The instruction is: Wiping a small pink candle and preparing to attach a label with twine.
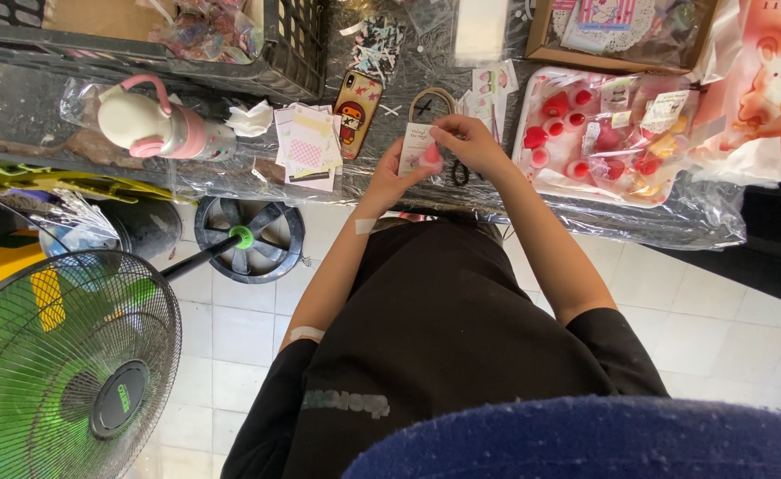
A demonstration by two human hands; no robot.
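My left hand (387,174) and my right hand (467,142) meet over the near edge of the plastic-covered table (45,106). Between their fingers they hold a small white card (414,144) with a small pink item (429,158) against it. A pair of black scissors (458,171) lies on the table right under my right hand. Two white plasters sit on my left forearm.
A white tray (532,177) of several red and pink small items lies to the right. A phone in a patterned case (356,110), a stack of cards (306,146), a pink-and-white bottle (156,127) and a black crate (295,53) are left. A green standing fan (67,359) is on the floor.
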